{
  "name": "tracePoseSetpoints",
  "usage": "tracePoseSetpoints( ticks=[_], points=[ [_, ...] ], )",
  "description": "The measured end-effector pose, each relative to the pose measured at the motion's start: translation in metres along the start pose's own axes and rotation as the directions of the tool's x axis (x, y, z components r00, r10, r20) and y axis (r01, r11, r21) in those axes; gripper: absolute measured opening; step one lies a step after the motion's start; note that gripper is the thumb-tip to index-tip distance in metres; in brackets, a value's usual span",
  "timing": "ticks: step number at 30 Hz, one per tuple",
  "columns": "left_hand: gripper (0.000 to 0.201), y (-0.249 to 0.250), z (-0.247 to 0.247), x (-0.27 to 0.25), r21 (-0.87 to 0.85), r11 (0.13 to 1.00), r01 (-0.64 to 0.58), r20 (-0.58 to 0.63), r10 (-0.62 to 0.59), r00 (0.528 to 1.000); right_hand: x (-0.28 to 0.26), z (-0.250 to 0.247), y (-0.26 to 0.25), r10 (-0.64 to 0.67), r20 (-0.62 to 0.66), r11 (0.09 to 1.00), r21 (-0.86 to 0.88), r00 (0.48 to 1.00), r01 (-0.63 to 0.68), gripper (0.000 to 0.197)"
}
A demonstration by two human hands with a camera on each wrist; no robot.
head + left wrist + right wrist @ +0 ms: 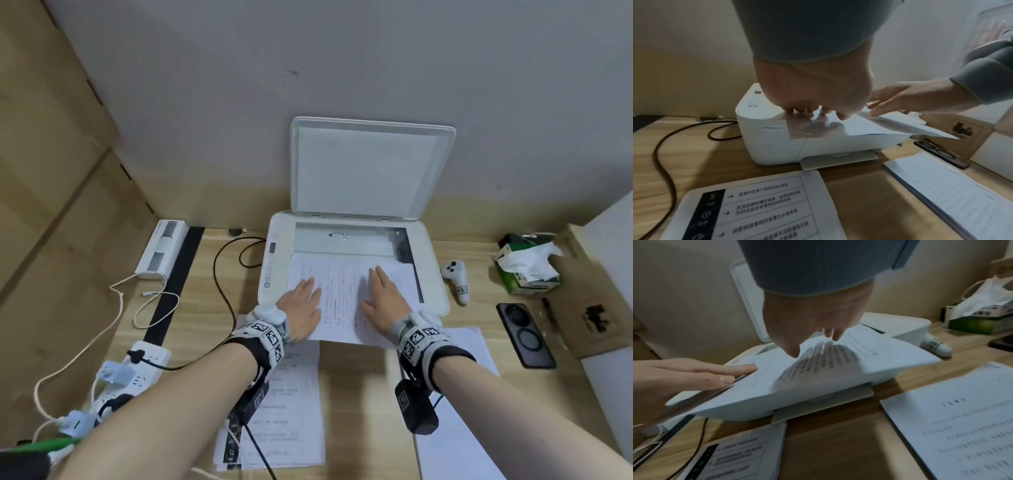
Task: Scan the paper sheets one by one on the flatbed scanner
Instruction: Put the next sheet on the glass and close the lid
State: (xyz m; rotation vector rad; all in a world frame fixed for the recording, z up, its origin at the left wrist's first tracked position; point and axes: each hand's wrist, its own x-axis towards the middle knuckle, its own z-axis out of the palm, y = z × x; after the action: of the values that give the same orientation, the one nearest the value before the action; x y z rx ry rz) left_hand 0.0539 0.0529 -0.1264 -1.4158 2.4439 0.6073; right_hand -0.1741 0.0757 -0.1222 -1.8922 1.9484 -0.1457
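The white flatbed scanner (435, 274) stands at the back of the desk with its lid (370, 168) raised against the wall. A printed sheet (342, 298) lies on the glass, its near edge hanging over the scanner's front. My left hand (303, 301) lies with straight fingers on the sheet's left edge. My right hand (382, 294) spreads flat over the right half. In the left wrist view the left hand's fingertips (807, 111) touch the sheet (879, 128). In the right wrist view the right hand (813, 318) hovers just above the blurred sheet (869, 360).
Printed paper stacks lie before the scanner, one on the left (291, 407) and one on the right (459, 428). A white controller (455, 279), tissue box (524, 270), phone (525, 334) and cardboard box (582, 308) sit right. Power strip (137, 370) and cables (222, 284) lie left.
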Motion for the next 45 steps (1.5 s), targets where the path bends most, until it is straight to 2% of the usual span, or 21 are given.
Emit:
tracePoseSetpoints(
  ticks=[2, 4, 9, 11, 15, 18, 20, 24, 27, 33, 36, 38, 40, 41, 43, 45],
  points=[
    [0.059, 0.001, 0.004, 0.01, 0.012, 1.0, 0.02, -0.037, -0.019, 0.999, 0.005, 0.006, 0.015, 0.062, -0.005, 0.997, -0.055, 0.998, -0.062, 0.066],
    [0.061, 0.003, 0.008, 0.016, 0.009, 0.999, 0.038, -0.06, -0.037, 0.998, 0.007, 0.01, 0.027, 0.097, 0.013, 0.987, -0.126, 0.995, -0.095, 0.069],
    [0.063, 0.002, 0.006, 0.047, -0.003, 0.998, 0.061, -0.09, -0.061, 0.994, 0.029, 0.003, 0.037, 0.057, 0.031, 0.975, -0.217, 0.998, -0.049, 0.066],
    [0.064, 0.001, 0.004, 0.062, 0.008, 0.996, 0.089, -0.12, -0.087, 0.989, 0.044, -0.003, 0.043, 0.036, 0.045, 0.976, -0.218, 0.998, -0.025, 0.067],
    [0.082, 0.002, -0.001, 0.084, 0.03, 0.987, 0.16, -0.197, -0.151, 0.969, 0.082, -0.005, 0.057, 0.017, 0.067, 0.983, -0.185, 0.998, -0.004, 0.071],
    [0.075, 0.004, -0.003, 0.094, 0.017, 0.978, 0.208, -0.249, -0.198, 0.948, 0.098, -0.001, 0.065, -0.008, 0.043, 0.986, -0.163, 0.999, 0.015, 0.081],
    [0.071, 0.005, -0.003, 0.101, 0.031, 0.97, 0.24, -0.274, -0.222, 0.936, 0.102, 0.0, 0.068, -0.016, 0.019, 0.99, -0.141, 1.0, 0.019, 0.079],
    [0.07, 0.007, 0.001, 0.102, 0.042, 0.97, 0.24, -0.277, -0.22, 0.935, 0.093, 0.001, 0.066, -0.014, -0.033, 0.99, -0.141, 0.999, 0.01, 0.068],
    [0.071, 0.008, 0.004, 0.097, 0.042, 0.965, 0.259, -0.291, -0.236, 0.927, 0.089, 0.004, 0.065, -0.023, -0.045, 0.988, -0.155, 0.999, 0.016, 0.067],
    [0.069, 0.008, 0.003, 0.092, 0.048, 0.968, 0.248, -0.255, -0.228, 0.94, 0.079, 0.003, 0.059, -0.005, -0.042, 0.991, -0.134, 0.999, 0.0, 0.067],
    [0.065, 0.007, -0.014, 0.088, -0.002, 0.977, 0.215, -0.194, -0.211, 0.958, 0.078, -0.011, 0.059, -0.019, -0.01, 0.989, -0.147, 1.0, 0.017, 0.065],
    [0.056, 0.002, -0.041, 0.093, -0.041, 0.975, 0.217, -0.158, -0.22, 0.963, 0.088, -0.031, 0.057, -0.045, 0.017, 0.979, -0.2, 0.999, 0.047, 0.054],
    [0.046, -0.007, -0.088, 0.101, -0.244, 0.939, 0.243, -0.226, -0.299, 0.927, 0.104, -0.068, 0.047, -0.055, -0.021, 0.979, -0.196, 0.998, 0.05, 0.048],
    [0.042, -0.012, -0.118, 0.104, -0.382, 0.895, 0.23, -0.309, -0.359, 0.881, 0.111, -0.09, 0.041, -0.085, -0.07, 0.98, -0.184, 0.994, 0.071, 0.047],
    [0.039, -0.026, -0.184, 0.106, -0.586, 0.79, 0.181, -0.447, -0.501, 0.741, 0.127, -0.138, 0.024, -0.169, -0.201, 0.974, -0.182, 0.965, 0.133, 0.046],
    [0.052, -0.039, -0.225, 0.108, -0.682, 0.706, 0.188, -0.451, -0.609, 0.653, 0.14, -0.167, 0.01, -0.247, -0.29, 0.959, -0.208, 0.925, 0.191, 0.042]
  ],
)
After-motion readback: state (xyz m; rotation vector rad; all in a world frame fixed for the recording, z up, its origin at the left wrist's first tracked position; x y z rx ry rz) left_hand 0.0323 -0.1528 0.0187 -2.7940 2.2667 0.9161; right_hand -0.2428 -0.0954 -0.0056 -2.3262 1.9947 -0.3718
